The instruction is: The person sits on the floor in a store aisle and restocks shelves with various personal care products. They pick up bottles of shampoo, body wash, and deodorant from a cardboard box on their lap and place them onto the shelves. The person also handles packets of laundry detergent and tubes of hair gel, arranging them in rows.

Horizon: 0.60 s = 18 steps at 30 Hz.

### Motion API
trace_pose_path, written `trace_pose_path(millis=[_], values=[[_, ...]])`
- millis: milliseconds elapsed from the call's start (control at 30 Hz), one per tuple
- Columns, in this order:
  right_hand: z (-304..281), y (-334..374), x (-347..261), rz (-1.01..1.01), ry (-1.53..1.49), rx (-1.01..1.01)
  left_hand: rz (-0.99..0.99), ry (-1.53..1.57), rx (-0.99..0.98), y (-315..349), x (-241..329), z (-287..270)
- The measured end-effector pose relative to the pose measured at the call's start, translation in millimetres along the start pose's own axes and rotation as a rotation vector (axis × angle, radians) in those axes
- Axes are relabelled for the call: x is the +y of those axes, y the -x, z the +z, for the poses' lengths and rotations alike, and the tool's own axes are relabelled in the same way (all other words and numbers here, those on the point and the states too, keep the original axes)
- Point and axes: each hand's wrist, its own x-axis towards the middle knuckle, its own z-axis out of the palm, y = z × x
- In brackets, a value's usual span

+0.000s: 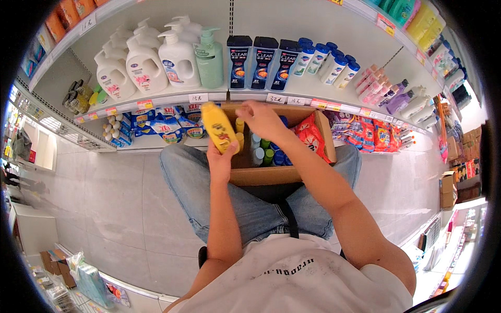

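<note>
My left hand is wrapped round the lower part of a yellow bottle, which is tilted with its top toward the shelf. To its right, my right hand hovers above the cardboard box, its fingers bent together near the shelf edge. Whether anything small is between those fingers cannot be made out. Inside the box stand several bottles, among them a green-capped one and a yellow one. A red bag fills the box's right side.
On the shelf ahead are white pump bottles, a pale green pump bottle, dark blue shampoo bottles and white bottles with blue caps. Below the shelf edge lie blue bags and red bags. The box sits between my knees.
</note>
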Motion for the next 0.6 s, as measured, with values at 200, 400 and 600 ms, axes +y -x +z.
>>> trace_pose_path(millis=[200, 400, 600], values=[[65.7, 11.9, 30.8, 0.042, 0.368, -0.158, -0.02, 0.081, 0.076, -0.1, 1.3, -8.0], [99.0, 9.2, 49.6, 0.143, 0.43, -0.297, -0.075, 0.05, 0.099, -1.6, -2.6, -5.4], [100.2, 7.8, 73.9, 0.119, 0.328, -0.211, -0.099, 0.095, 0.091, -6.3, -5.9, -9.4]])
